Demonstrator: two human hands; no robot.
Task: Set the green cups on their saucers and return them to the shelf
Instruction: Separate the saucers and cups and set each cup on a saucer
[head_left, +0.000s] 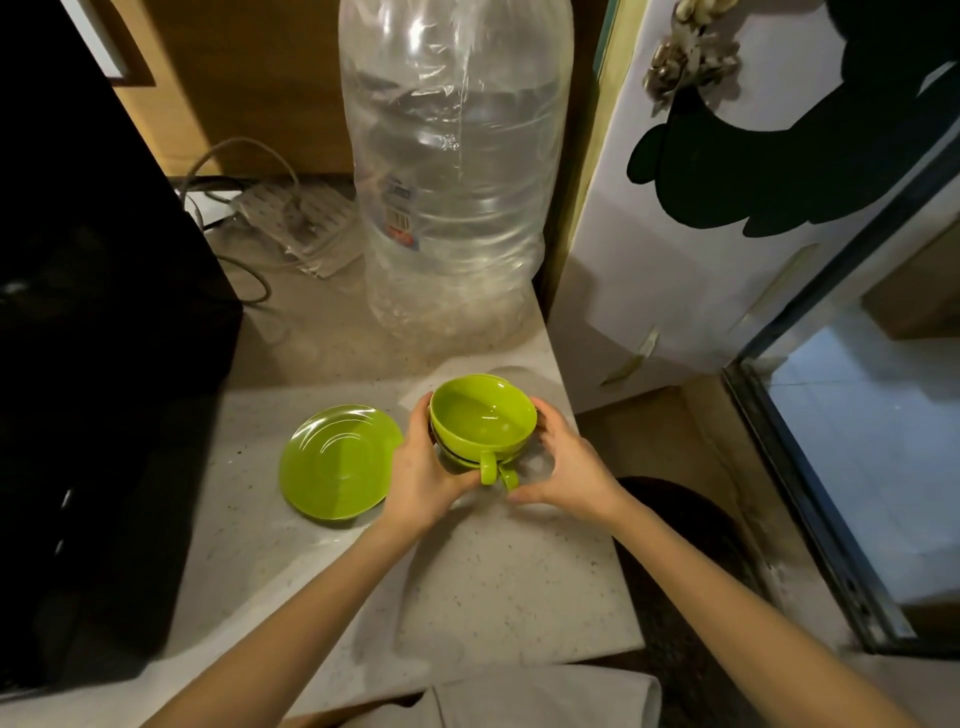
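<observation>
Green cups (483, 423), two nested, are clasped between the left hand (423, 470) and right hand (569, 467). One green saucer (337, 462) lies just left on the worktop (509, 582).

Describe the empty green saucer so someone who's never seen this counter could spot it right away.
Start at the huge clear plastic water bottle standing at the back of the speckled countertop. In front of it and to the left lies the green saucer, flat and bare. Unlike the stacked green cups held between both hands beside it, nothing touches it.
</observation>
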